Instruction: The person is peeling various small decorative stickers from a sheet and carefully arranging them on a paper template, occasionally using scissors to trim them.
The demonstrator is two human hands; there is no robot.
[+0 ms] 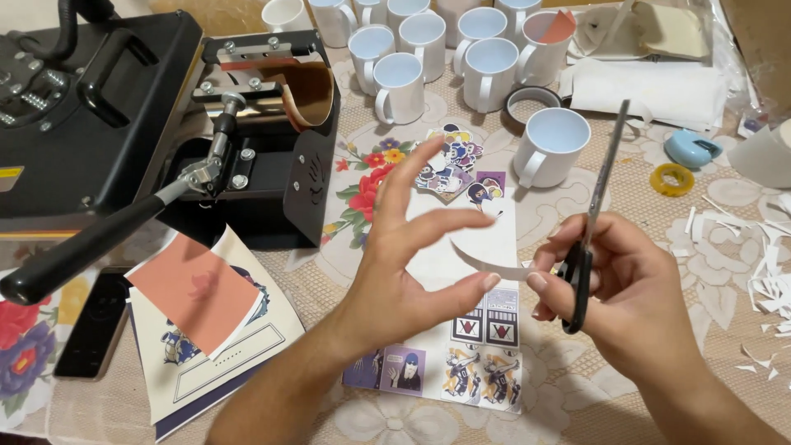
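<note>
My left hand (404,272) is raised over the table middle with fingers spread. Its thumb and lower finger pinch one end of a thin white paper strip (486,262). My right hand (614,284) grips black-handled scissors (595,198), blades shut and pointing up and away. Its fingertips touch the strip's other end. Under both hands lies a white sheet (482,239) printed with cartoon figures. Cut-out cartoon stickers (453,161) are piled just beyond it.
A black mug heat press (247,140) with a long lever stands at the left. Several white mugs (428,49) crowd the back; one (550,147) stands nearer. Printed sheets and an orange paper (194,301) lie front left. Tape rolls (671,179) and paper scraps (762,264) lie right.
</note>
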